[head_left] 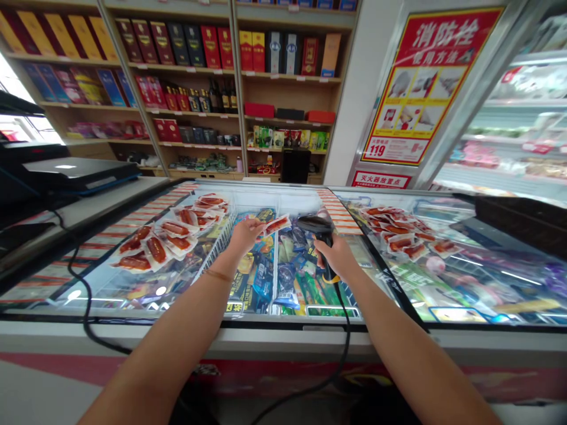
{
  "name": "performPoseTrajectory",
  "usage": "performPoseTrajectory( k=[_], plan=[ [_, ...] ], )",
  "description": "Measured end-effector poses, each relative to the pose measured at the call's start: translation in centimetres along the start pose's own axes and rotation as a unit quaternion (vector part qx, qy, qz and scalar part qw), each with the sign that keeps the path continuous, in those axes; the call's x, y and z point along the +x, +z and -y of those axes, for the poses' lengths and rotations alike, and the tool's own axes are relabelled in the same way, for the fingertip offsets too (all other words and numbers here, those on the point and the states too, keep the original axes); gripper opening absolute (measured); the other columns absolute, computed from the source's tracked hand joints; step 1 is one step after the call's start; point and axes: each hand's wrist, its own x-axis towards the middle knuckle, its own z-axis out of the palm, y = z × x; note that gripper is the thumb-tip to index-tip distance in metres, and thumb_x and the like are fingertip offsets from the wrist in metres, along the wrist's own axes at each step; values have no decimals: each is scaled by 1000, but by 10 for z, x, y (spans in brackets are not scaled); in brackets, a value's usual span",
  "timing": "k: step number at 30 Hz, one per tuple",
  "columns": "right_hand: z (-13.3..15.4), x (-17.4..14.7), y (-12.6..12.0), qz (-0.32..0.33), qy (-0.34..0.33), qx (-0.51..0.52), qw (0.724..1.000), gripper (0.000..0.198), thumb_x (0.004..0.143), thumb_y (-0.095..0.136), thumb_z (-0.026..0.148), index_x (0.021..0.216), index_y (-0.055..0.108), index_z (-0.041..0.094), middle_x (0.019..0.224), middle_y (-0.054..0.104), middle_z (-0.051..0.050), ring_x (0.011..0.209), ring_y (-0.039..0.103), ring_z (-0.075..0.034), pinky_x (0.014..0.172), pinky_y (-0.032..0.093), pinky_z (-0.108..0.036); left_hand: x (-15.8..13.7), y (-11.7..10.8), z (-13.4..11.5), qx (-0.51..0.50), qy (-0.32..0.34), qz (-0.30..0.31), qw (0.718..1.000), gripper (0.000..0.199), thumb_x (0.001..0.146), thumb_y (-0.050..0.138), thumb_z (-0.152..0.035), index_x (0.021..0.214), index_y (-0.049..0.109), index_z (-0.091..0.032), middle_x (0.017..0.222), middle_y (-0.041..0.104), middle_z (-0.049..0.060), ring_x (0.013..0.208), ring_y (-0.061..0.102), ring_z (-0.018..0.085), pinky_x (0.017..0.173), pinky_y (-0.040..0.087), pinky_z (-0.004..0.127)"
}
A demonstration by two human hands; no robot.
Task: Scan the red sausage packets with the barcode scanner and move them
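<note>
Between its fingertips my left hand [246, 234] pinches a small clear packet with a reddish-brown sausage [277, 224] inside. My right hand [335, 255] is wrapped round the grip of a black barcode scanner [315, 224], whose head points left toward the packet. A black cable [346, 330] hangs from the scanner's handle. Both hands are over a chest freezer [266, 319] with bagged frozen goods in its middle section. On the left glass lid lies a pile of similar sausage packets [155, 248]. Another pile of packets [394, 230] rests on the right lid.
Black electronic equipment [84, 174] stands on a counter at the left, with a cable drooping over the freezer's left side. Behind are shelves [186, 68] of boxes and bottles. A dark long object [522, 227] lies at the right. A red poster [425, 88] hangs beyond.
</note>
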Motion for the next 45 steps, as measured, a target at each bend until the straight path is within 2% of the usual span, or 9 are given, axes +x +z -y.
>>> performPoseTrajectory(
  k=[4,7,13,19,30,35,38,40,45],
  plan=[
    [3,-7,3,35,-32,-37,998,22,78,59,35,92,55,19,60,61,2,38,54,-13,41,43,-25,2,0,-5,-117,21,-54,991,23,71,71,-34,82,74,-14,62,66,1,62,63,15,63,54,27],
    [4,-11,5,63,-42,-53,996,22,78,58,35,92,55,18,58,60,2,40,55,-14,44,45,-25,0,-1,-12,-155,38,-71,985,25,69,72,-33,81,75,-12,60,65,0,60,61,12,64,54,26],
    [8,-16,7,113,-72,-71,988,16,78,58,32,86,51,19,49,54,5,40,54,-14,46,46,-25,-1,0,-15,-158,39,-84,983,23,69,71,-30,81,77,-12,58,64,-1,58,59,11,65,54,25],
    [10,-18,8,142,-74,-87,983,16,79,57,31,88,52,18,51,54,6,40,55,-13,44,46,-24,3,-1,-7,-124,64,-77,987,27,71,68,-34,85,78,-13,59,65,-1,60,61,13,67,54,26],
    [11,-20,7,132,-88,-94,983,14,79,58,30,86,53,19,49,54,6,40,54,-12,44,44,-22,4,-1,-6,-108,60,-74,990,26,72,66,-32,86,77,-14,64,67,-1,63,64,14,69,55,26],
    [13,-13,3,71,-47,-67,994,13,78,58,30,85,53,20,50,55,5,39,54,-12,42,43,-21,-4,8,-6,-135,-18,-94,986,21,70,70,-31,82,75,-14,61,65,0,59,63,13,68,56,28],
    [12,0,-12,25,-11,-21,999,14,78,58,30,86,53,19,56,58,4,38,55,-12,38,42,-21,-4,20,-10,-154,-70,-110,979,20,69,72,-31,80,73,-15,62,66,2,59,63,12,66,56,27],
    [10,9,-31,-2,8,8,1000,14,78,58,30,84,53,19,58,58,3,38,55,-11,36,41,-21,-1,32,-19,-168,-87,-100,977,19,68,73,-29,80,73,-15,65,67,3,61,65,12,65,56,26],
    [-1,19,-110,-86,20,-10,996,15,77,62,30,76,51,18,55,58,3,35,54,-11,33,39,-21,16,92,-57,-157,-80,-30,984,17,67,74,-29,78,72,-16,67,69,4,63,65,13,63,55,24]
  ],
)
